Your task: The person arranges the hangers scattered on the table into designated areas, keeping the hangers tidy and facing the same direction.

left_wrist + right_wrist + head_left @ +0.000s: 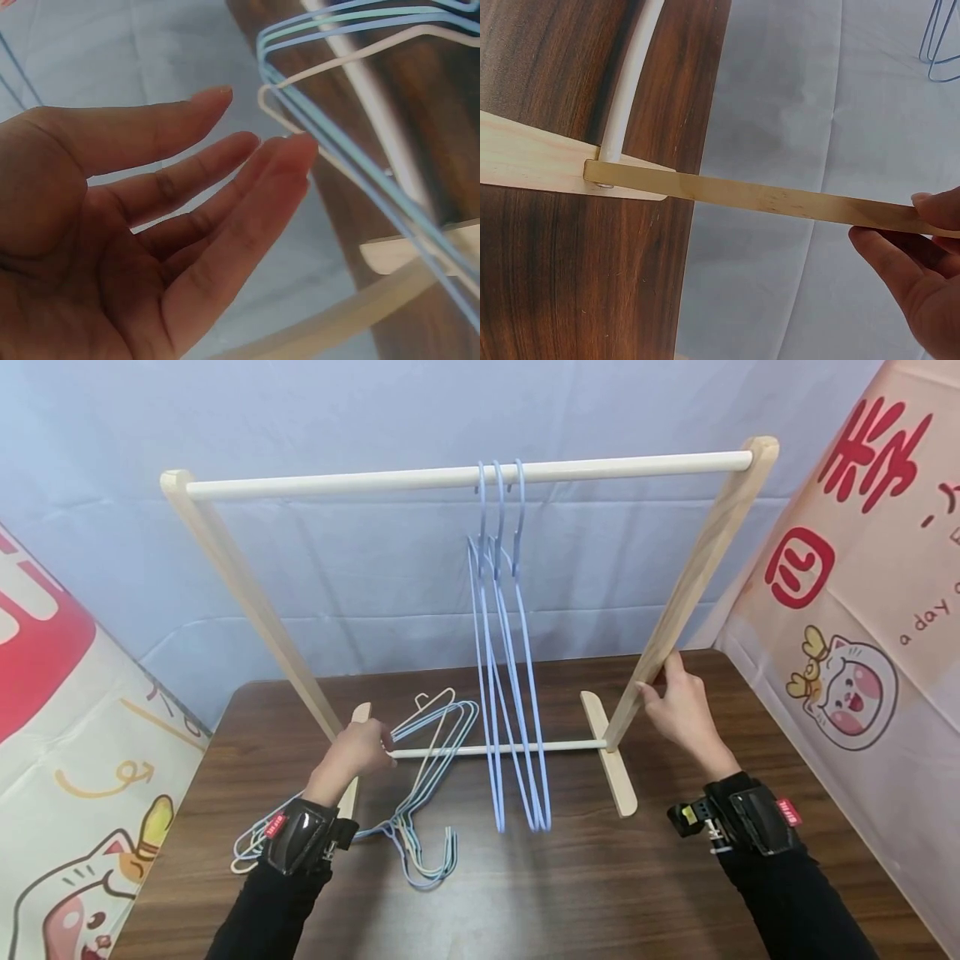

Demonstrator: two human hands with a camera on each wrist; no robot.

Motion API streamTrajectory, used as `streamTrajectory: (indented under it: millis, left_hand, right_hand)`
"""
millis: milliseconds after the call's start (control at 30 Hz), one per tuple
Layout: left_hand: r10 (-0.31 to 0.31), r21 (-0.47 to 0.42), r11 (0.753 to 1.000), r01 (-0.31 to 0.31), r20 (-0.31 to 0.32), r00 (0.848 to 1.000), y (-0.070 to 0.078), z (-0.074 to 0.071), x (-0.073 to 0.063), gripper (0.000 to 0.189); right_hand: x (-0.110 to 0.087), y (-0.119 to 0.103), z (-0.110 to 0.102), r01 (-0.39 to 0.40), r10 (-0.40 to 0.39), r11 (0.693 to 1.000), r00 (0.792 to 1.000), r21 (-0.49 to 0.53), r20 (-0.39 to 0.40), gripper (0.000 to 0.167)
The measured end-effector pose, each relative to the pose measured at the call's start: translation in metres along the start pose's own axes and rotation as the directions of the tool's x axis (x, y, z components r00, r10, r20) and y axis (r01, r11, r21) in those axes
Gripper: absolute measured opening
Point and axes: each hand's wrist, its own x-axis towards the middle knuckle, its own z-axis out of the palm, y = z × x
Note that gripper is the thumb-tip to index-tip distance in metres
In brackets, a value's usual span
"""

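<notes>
A wooden clothes rack with a white top rod (pixel 337 484) stands on the table. My right hand (pixel 684 710) grips its right post (pixel 690 581), thumb on one face and fingers on the other, as the right wrist view shows. At the rack's left foot, my left hand (pixel 356 750) is empty, its fingers loosely bent and thumb apart in the left wrist view. Just past its fingertips are several blue hangers (pixel 337 129) and a cream hanger (pixel 360 54), part of a pile lying on the table. Three blue hangers (pixel 498 560) hang from the rod near its middle.
A white lower bar (pixel 573 746) joins the rack's two wooden feet, the right foot (pixel 618 781) resting on the brown table (pixel 525 902). More hangers (pixel 251 843) poke out left of my left wrist. A pale blue cloth (pixel 360 418) hangs behind, with printed cloths at both sides.
</notes>
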Motion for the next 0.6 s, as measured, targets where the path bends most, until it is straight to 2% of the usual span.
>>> streamTrajectory:
  millis: [100,333,500,600]
  left_hand:
    - [0.004,0.004,1.000,-0.004,0.008,1.000,-0.006,0.008,0.000,0.021]
    - [0.012,-0.004,1.000,-0.012,0.041,0.999,-0.019,0.028,-0.001,0.005]
    - [0.004,-0.020,1.000,-0.003,0.061,0.998,-0.027,0.039,-0.007,0.011]
    - [0.010,-0.024,1.000,-0.009,0.052,0.999,-0.034,0.048,-0.010,0.016]
  right_hand:
    - [0.000,0.000,0.000,-0.003,0.003,1.000,1.000,0.002,0.005,0.044]
    - [0.000,0.000,0.000,-0.006,0.006,1.000,1.000,0.002,0.005,0.042]
    - [0.000,-0.001,0.001,-0.003,0.003,1.000,1.000,0.007,0.005,0.043]
    - [0.000,0.000,0.000,-0.003,0.003,1.000,1.000,0.005,0.006,0.043]
